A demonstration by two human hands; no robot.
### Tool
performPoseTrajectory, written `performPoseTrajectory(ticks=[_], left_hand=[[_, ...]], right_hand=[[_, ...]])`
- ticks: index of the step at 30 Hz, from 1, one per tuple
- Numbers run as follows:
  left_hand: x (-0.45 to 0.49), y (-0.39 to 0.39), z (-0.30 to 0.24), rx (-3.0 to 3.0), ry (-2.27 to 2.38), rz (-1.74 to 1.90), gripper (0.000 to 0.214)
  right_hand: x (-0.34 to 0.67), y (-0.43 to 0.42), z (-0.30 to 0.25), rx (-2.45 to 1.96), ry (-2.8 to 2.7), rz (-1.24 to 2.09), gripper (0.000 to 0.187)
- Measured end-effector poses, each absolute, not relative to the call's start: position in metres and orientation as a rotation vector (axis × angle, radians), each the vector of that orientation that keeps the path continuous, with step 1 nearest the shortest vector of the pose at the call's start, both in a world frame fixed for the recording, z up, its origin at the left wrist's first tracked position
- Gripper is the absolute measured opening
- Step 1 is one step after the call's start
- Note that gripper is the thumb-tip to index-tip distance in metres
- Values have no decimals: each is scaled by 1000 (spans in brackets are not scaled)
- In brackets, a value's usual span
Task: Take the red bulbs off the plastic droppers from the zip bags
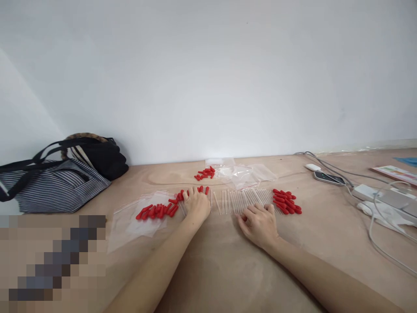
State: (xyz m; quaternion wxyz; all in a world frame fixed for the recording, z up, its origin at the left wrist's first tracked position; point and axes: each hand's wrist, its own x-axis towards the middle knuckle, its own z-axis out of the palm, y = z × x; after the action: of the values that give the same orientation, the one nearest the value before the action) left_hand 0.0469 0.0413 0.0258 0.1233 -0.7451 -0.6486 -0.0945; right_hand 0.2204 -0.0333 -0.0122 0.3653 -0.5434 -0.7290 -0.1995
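Observation:
My left hand (196,204) lies on the table with its fingers curled over a few clear tubes and red caps at its tips. My right hand (259,222) rests palm down, fingers bent, touching the near ends of a row of clear plastic tubes (243,200). A pile of red caps (286,202) lies just right of that row. Another pile of red caps (158,211) sits on flat clear bags (138,221) left of my left hand. A third small heap of red caps (205,173) lies farther back.
Crumpled clear bags (244,174) lie behind the tubes. A striped bag with black straps (55,184) stands at the left by the wall. At the right lie a phone (329,178), white cables (374,226), a power strip (387,198) and a booklet (395,173).

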Motion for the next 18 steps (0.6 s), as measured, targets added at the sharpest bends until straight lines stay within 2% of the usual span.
performPoseTrajectory(ticks=[4,8,12,18], left_hand=[[42,33,34,-2171,-1893,-298,33],[25,7,39,-2275,-1766,-423,27],[12,-25,30,-2391,-1429,-656,21],[11,-45,20,-2434,-1086,-792,25]], right_hand=[[218,-32,-12,-1386,-1851,-455,33],[214,-32,-9,-1275,-1816,-434,20],[211,-33,-2,-1076,-1895,-604,34],[208,-35,-1,-821,-2038,-730,9]])
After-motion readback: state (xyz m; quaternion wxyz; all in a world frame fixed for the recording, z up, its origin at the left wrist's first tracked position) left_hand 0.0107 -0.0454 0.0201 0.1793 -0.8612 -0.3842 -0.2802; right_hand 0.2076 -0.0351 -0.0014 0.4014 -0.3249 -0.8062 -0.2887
